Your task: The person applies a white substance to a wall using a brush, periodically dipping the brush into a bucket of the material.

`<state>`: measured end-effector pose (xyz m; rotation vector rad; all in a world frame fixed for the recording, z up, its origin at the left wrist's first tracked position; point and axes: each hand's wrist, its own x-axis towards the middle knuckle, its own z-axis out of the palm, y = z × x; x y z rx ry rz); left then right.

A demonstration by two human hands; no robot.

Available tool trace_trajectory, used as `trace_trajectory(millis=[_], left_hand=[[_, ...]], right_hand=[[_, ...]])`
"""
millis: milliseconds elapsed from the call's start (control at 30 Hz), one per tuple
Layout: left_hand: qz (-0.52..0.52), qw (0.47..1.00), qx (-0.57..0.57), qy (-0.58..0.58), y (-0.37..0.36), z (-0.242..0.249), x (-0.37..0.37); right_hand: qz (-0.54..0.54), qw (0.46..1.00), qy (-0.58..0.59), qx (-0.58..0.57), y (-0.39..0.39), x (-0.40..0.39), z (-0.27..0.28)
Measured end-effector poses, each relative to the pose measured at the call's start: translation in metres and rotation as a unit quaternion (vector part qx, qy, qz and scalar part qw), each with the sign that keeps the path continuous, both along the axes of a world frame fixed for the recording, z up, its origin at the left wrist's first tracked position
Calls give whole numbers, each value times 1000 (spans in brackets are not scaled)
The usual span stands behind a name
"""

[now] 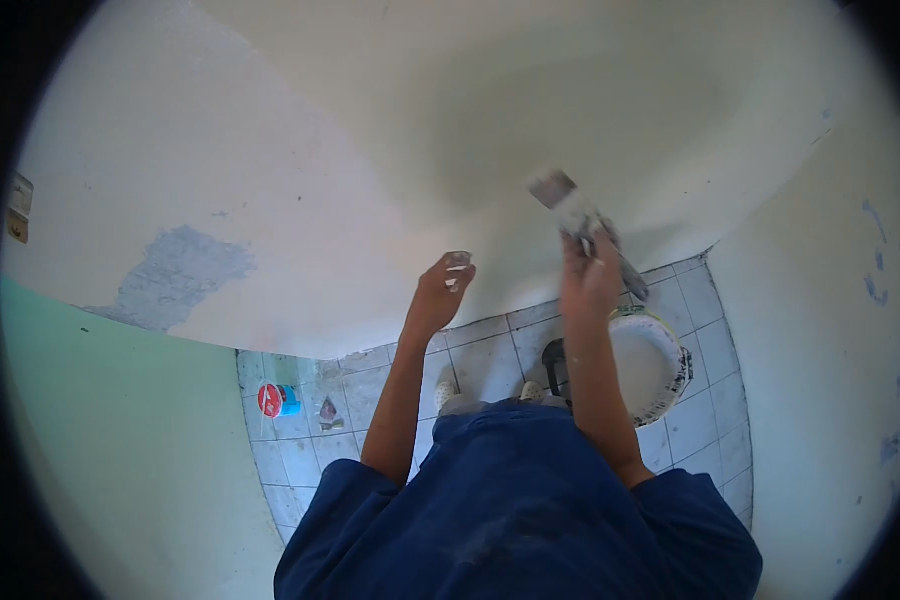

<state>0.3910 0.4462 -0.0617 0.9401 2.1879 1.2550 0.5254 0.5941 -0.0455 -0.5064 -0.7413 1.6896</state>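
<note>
In my right hand (591, 275) is a wide paintbrush (554, 189), smeared white, its dark handle slanting down past my wrist. The brush looks a little blurred, its brown-tipped end pointing up and left in front of the pale wall (590, 90). My left hand (440, 298) is raised near the foot of the same wall, fingers curled in. Whitish patches show at its fingertips; I cannot tell whether they are paint or a small thing held there. Below my right forearm stands a bucket (686, 368) of white paint, partly hidden by the arm.
My shoes (445, 393) are on the tiled floor (705, 415). A red-and-blue container (271, 400) and a small brush-like tool (329, 412) lie to the left. Grey bare patches (182, 275) mark the wall. A green wall (100, 390) is at left, another pale wall (820, 330) at right.
</note>
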Motion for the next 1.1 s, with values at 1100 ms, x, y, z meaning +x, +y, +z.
trace_trajectory(millis=[1100], left_hand=[[-82,996,-20,2,-77,18,-106]], right_hand=[[-152,952,82,-251,-96,-180,37]])
